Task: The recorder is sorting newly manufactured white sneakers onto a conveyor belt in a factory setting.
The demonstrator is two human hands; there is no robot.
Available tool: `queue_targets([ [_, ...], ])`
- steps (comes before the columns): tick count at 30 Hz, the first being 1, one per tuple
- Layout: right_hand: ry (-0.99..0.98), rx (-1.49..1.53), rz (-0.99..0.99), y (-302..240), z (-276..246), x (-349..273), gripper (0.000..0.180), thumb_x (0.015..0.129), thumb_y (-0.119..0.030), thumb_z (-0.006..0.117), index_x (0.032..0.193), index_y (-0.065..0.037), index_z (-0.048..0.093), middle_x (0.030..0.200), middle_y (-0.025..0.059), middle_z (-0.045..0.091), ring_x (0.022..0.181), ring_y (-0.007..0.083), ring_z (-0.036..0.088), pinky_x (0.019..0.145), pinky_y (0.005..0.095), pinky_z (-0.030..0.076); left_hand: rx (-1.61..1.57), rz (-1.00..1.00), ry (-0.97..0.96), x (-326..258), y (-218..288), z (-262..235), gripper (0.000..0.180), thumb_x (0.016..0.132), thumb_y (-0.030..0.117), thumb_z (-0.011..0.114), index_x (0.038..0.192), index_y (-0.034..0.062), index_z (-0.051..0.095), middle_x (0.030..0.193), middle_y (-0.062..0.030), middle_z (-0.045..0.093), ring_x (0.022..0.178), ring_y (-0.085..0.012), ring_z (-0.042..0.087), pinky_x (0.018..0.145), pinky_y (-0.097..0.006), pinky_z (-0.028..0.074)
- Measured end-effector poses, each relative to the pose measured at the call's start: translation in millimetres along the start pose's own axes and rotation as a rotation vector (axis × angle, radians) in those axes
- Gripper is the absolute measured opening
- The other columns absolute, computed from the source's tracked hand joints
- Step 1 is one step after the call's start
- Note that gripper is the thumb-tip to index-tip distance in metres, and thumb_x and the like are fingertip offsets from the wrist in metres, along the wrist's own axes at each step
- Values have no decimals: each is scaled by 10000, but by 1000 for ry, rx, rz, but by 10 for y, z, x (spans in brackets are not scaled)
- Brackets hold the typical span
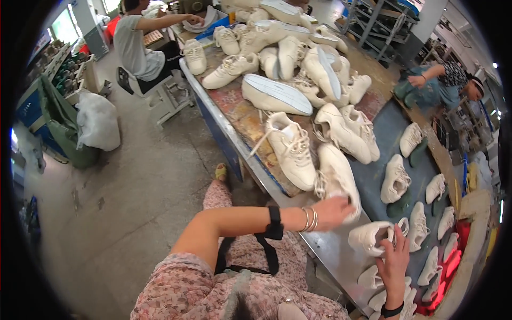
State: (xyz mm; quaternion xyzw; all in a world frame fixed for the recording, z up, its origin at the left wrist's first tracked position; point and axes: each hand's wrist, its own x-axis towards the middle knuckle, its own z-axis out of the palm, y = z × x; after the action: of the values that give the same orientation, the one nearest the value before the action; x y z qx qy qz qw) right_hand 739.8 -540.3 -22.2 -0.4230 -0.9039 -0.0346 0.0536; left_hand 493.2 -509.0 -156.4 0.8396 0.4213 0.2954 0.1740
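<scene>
A shoe-factory workshop is showing here: cream shoes (277, 95) are lying heaped on a worn, stained bench (385, 80), and more shoes (396, 178) are lining a dark surface (385, 136) alongside. Farther off, a seated co-worker (140, 48) is reaching forward, a metal rack (377, 25) is standing, and grey floor (149, 176) is stretching leftward.

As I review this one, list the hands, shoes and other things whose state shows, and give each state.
Right hand: gripping a cream shoe
Left hand: blurred, at another shoe; grip unclear
Laced shoe: upright, untouched
Sole-out shoe: on its side, pale underside showing
White bag: bulging
Co-worker at back left: seated
</scene>
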Motion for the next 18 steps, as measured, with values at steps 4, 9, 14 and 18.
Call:
queue_targets([
  [4,-184,114,-218,93,385,93,392,512,6,663,875,-103,559,1266,182,454,993,370,488,828,429,422,44,380,-259,-450,-76,-83,238,729,114,576,950,47,520,858,-96,532,909,-280,518,844,-375,408],
  [9,-162,80,-397,-35,897,220,366,553,-41,659,895,-153,593,1241,150,469,1007,345,483,824,406,435,-34,598,-35,-390,-283,-422,200,729,190,592,853,55,513,838,-89,532,896,-271,514,871,-378,400],
  [14,-371,-8,-339,-88,827,261,365,794,-32,515,1153,-87,541,1348,184,386,1152,396,415,997,482,335,523,15,459,-335,-1600,-1996,389,666,96,598,1044,12,549,977,-158,568,970,-317,548,851,-406,441],
  [18,-387,44,-276,-307,644,452,439,757,-1,505,1185,-102,517,1341,190,374,1108,398,432,989,490,341,845,-745,676,-723,-3207,-3000,621,712,266,646,1224,-10,429,1190,-175,490,1145,-339,429,991,-443,301],
])
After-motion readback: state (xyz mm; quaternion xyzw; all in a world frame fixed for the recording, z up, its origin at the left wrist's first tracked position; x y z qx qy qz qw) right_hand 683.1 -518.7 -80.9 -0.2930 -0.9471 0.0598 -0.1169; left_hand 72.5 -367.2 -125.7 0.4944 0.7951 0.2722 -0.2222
